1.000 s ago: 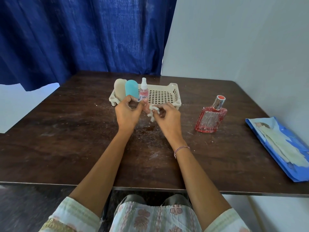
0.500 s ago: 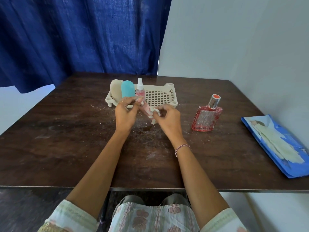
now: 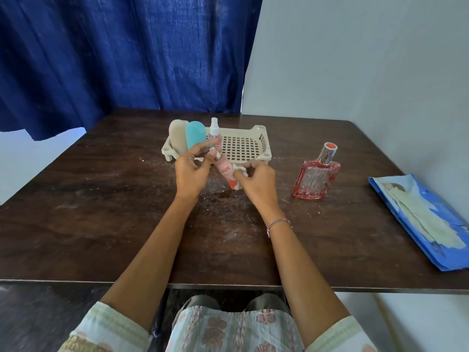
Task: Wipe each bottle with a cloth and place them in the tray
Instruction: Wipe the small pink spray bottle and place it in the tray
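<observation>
At the far side, curtain [image 3: 127, 59]: is hanging blue behind the far left edge, just as it was a second ago.
desk [image 3: 101, 212]: is carrying everything. Bare wood is lying open to the left of the hands and between the forearms down to the near edge. The far right corner is running up against the pale wall [image 3: 355, 59].
blue packet [image 3: 426, 219]: is lying flat along the right edge, well apart from the hands, where it was before.
tray [image 3: 264, 138]: is sitting toward the far side, not moved. Its right part is standing open with the grid floor showing.
left hand [image 3: 190, 171]: is hovering just in front of the tray, its fingers curling and pinching the pink bottle's upper end.
right hand [image 3: 258, 181]: its fingers are curling round the cloth and pressing it to the bottle's lower part.
perfume bottle [image 3: 316, 179]: is standing upright to the right of the right hand, near it but apart, and unmoved.
beige bottle [image 3: 177, 132], teal bottle [image 3: 195, 133], spray bottle [image 3: 215, 130]: are standing side by side in the tray's left end, as before.
pink bottle [image 3: 225, 170]: is tilting between both hands in front of the tray. It is showing more body and lettering than half a second ago. Whether its lower end is touching the desk cannot be told.
cloth [image 3: 239, 171]: is bunching white at the right fingertips, touching the bottle.
</observation>
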